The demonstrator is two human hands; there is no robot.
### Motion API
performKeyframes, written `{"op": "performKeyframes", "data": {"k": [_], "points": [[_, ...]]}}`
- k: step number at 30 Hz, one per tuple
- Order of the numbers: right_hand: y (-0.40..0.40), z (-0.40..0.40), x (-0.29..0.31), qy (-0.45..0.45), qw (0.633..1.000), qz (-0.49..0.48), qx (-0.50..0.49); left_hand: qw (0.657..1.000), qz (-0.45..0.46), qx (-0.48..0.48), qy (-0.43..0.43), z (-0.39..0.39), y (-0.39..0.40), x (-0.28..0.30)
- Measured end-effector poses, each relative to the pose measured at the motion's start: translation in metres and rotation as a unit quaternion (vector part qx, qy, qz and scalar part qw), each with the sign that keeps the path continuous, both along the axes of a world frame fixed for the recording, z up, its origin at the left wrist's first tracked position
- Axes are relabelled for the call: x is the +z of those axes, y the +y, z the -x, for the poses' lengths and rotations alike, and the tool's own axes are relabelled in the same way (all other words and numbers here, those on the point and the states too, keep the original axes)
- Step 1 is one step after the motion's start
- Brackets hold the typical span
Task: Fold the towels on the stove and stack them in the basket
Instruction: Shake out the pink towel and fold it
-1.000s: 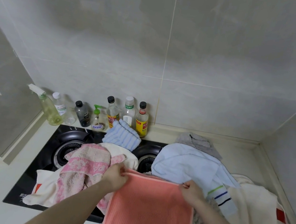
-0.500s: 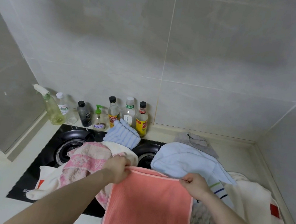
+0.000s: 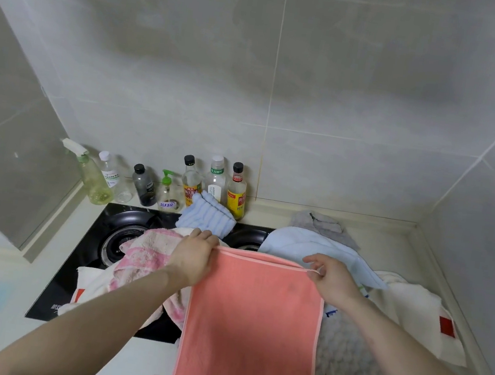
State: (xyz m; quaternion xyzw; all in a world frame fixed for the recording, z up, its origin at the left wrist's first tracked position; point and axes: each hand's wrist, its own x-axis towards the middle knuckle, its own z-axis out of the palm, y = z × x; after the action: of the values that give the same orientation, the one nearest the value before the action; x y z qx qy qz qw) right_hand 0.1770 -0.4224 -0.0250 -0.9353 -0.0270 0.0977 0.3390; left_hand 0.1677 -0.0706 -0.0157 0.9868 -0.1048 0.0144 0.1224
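Glossy black glass forms the stove point(image 3: 76, 284) at left, set into a pale bench point(image 3: 135, 358). A row of plastic bottles point(image 3: 215, 180) stands along the far tiled wall. A nubby pink-and-white towel point(image 3: 143, 252) lies crumpled over the left burner, with a ribbed blue striped cloth point(image 3: 204, 218) beyond it. The left hand point(image 3: 193, 257) pinches the far left corner of the salmon towel point(image 3: 252, 329). This smooth rectangular towel hangs with its long axis running near to far, its hemmed top edge level. The right hand point(image 3: 333, 280) pinches the far right corner. A light blue towel point(image 3: 304, 245) and a cream towel point(image 3: 412, 309) with a red patch lie at right.
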Motion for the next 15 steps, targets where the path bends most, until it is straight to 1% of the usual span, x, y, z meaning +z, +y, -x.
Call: {"op": "performKeyframes", "data": {"k": [5,7,11,13,15], "points": [[0.000,0.001,0.010,-0.053,0.998,0.031,0.017,1.000,0.025,0.003,-0.006,0.006,-0.004,0.008],[0.001,0.002,0.014,-0.085,0.996,0.034,0.014,0.998,0.057,0.012,-0.014,0.008,-0.004,0.012],[0.004,0.007,0.022,-0.154,0.988,0.017,-0.009,0.987,0.139,0.045,-0.070,0.012,-0.006,0.015],[0.006,0.007,0.026,-0.165,0.986,0.008,-0.020,0.985,0.139,0.053,-0.090,0.013,-0.006,0.019],[0.007,0.008,0.027,-0.168,0.986,0.013,-0.021,0.988,0.110,0.057,-0.095,0.015,-0.004,0.021]]}}
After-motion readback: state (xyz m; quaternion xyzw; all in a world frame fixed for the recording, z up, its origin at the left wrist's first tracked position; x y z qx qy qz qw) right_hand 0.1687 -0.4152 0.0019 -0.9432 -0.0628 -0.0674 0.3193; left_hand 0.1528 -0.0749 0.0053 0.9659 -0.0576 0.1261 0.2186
